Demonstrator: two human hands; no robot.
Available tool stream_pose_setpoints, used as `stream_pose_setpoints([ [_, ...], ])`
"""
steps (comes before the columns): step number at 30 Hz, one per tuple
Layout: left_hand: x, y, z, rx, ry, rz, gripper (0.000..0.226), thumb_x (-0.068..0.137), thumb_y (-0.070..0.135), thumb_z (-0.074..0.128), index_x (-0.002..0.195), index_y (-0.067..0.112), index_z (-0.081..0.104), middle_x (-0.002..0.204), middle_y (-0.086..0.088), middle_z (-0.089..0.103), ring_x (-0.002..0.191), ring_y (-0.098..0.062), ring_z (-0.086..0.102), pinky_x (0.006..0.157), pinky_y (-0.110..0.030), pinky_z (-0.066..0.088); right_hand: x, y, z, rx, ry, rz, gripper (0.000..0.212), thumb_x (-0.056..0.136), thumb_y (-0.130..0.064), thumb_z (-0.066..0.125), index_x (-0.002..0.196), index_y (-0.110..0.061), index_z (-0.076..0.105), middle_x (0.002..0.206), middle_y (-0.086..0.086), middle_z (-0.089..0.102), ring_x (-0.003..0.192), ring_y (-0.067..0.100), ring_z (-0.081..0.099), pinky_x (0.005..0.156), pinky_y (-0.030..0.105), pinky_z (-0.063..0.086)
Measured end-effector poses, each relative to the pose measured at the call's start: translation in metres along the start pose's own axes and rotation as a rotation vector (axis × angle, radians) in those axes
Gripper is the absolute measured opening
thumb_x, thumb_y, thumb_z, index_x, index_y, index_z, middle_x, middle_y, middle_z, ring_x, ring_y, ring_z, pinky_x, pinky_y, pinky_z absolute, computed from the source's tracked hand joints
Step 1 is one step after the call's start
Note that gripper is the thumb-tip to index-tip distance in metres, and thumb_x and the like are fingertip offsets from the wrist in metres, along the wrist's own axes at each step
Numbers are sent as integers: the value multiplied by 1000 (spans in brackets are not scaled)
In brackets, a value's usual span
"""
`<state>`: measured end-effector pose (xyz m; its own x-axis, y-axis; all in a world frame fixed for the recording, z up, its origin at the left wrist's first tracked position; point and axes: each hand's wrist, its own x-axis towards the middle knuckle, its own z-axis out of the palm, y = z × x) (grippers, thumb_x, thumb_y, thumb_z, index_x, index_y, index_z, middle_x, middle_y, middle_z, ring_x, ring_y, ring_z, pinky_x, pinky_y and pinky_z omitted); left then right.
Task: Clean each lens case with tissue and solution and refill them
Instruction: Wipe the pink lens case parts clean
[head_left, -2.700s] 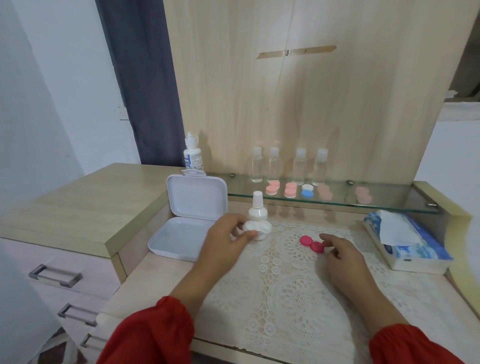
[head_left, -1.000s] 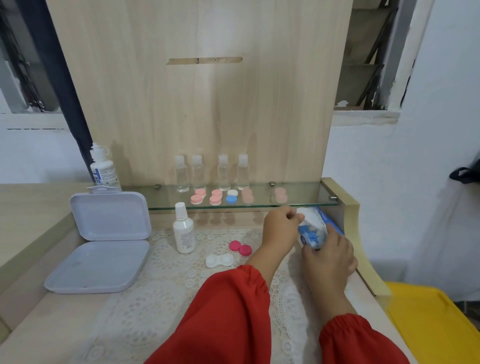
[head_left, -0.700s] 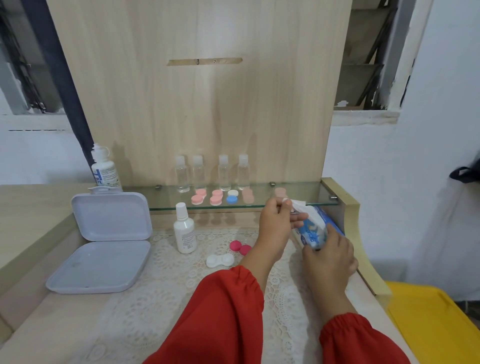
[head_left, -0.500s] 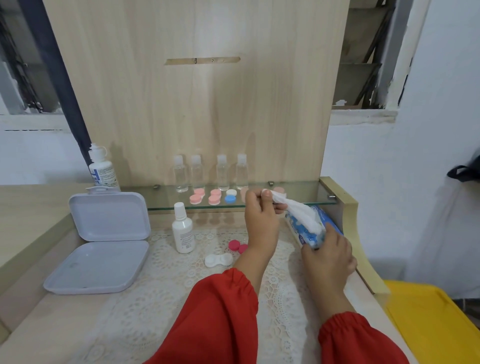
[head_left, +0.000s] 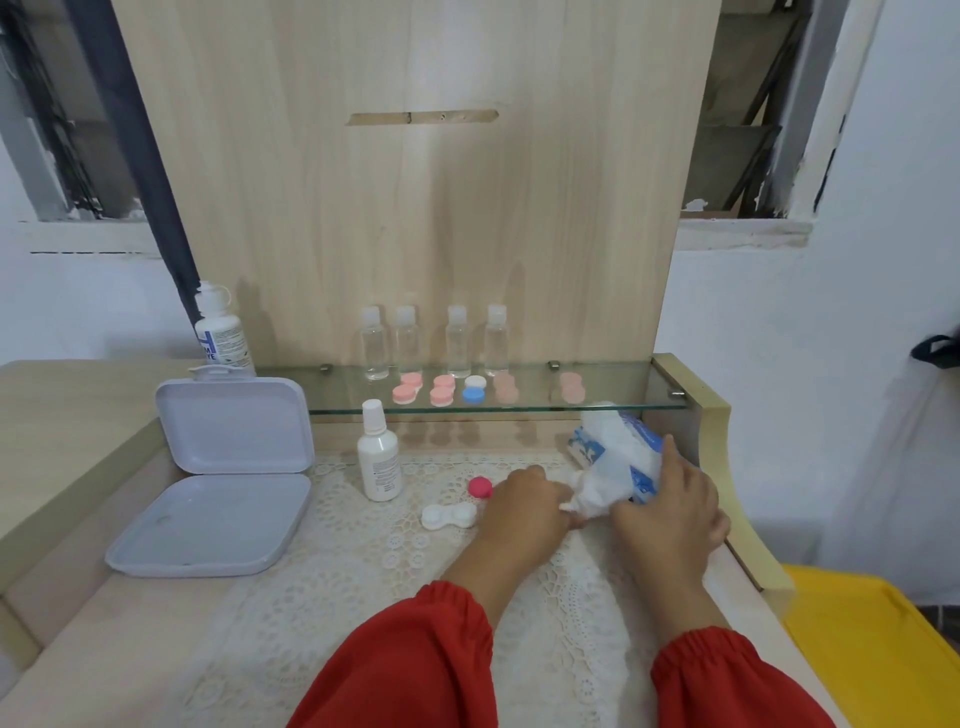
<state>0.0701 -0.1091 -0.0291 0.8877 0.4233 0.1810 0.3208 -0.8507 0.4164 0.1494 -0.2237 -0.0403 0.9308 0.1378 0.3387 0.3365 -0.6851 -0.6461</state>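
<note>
While the right hand (head_left: 670, 512) presses the tissue pack (head_left: 631, 457) steady, the left hand (head_left: 524, 506) pinches a tissue (head_left: 597, 483), drawing it toward the uncapped white lens case (head_left: 448, 516) beside the solution bottle (head_left: 379, 457).

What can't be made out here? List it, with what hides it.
Head view, the only one:
- Second pink cap beside the pink cap: covered by the left hand.
- Left hand's fingers on the tissue: behind its knuckles.
- Tissue pack front: behind the right hand.
- Solution bottle label: too small.
</note>
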Motion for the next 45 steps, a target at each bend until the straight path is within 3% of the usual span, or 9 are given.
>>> stream_pose_setpoints([
  [4, -4, 0, 2, 15, 102, 74, 26, 94, 32, 57, 101, 9, 69, 89, -4, 42, 88, -21, 46, 69, -30, 38, 0, 2, 1, 16, -2, 20, 83, 74, -19, 63, 149, -23, 26, 143, 7, 39, 136, 23, 25, 107, 47, 21],
  [10, -23, -16, -26, -230, 351, 55, 19, 98, 18, 49, 114, 14, 59, 103, -1, 59, 89, -16, 57, 76, -29, 45, 4, 3, 7, -19, 26, 0, 73, 82, -27, 67, 145, -19, 32, 140, 11, 41, 133, 27, 29, 101, 48, 26],
  [13, -37, -37, -44, -340, 423, 51, 33, 95, 2, 48, 120, 17, 63, 107, 5, 62, 82, 0, 60, 74, -11, 45, 2, 0, 7, -78, 55, -52, 76, 80, -34, 72, 144, -16, 35, 146, 12, 38, 137, 28, 24, 104, 49, 22],
  [19, -56, -89, -66, -418, 577, -104, 18, 86, -2, 55, 81, 8, 70, 86, 3, 66, 79, 0, 55, 71, -20, 41, -13, -15, 12, 159, 245, -508, 36, 83, -24, 58, 117, -13, 64, 116, 6, 61, 114, 30, 49, 95, 45, 33],
  [23, -61, -100, -66, -434, 629, -180, 12, 82, 14, 72, 77, 13, 61, 72, 10, 54, 67, -1, 48, 60, -13, 34, -33, -46, 20, 238, -50, -725, 28, 85, -26, 61, 112, -27, 66, 95, -13, 66, 98, 14, 57, 90, 40, 41],
  [28, -57, -110, -57, -263, 575, -92, 21, 84, 5, 67, 102, 16, 63, 96, 9, 57, 92, -10, 54, 79, -7, 35, -50, -75, 36, 181, -485, -579, 63, 83, -36, 64, 140, -42, 38, 116, -24, 58, 114, 2, 41, 90, 22, 20],
  [35, -59, -111, -49, -34, 329, 156, 17, 85, 8, 63, 95, 16, 73, 93, 4, 69, 90, -4, 50, 78, -11, 36, -49, -73, 48, 166, -484, -589, 62, 85, -35, 67, 141, -36, 39, 114, -21, 59, 112, 3, 44, 96, 25, 27],
  [40, -62, -103, -45, 99, 222, 77, 26, 94, 24, 54, 114, 12, 67, 122, 5, 50, 109, -12, 48, 92, -24, 42, -49, -71, 50, 255, -557, -491, 61, 84, -29, 69, 139, -33, 42, 108, -16, 58, 100, 6, 54, 90, 23, 43],
  [45, -56, -100, -41, 102, 156, -9, 27, 98, 24, 51, 116, 10, 65, 112, -1, 46, 102, -14, 46, 90, -25, 41, -53, -73, 47, 273, -585, -479, 61, 87, -24, 65, 141, -30, 39, 115, -11, 60, 100, 5, 56, 88, 20, 43],
])
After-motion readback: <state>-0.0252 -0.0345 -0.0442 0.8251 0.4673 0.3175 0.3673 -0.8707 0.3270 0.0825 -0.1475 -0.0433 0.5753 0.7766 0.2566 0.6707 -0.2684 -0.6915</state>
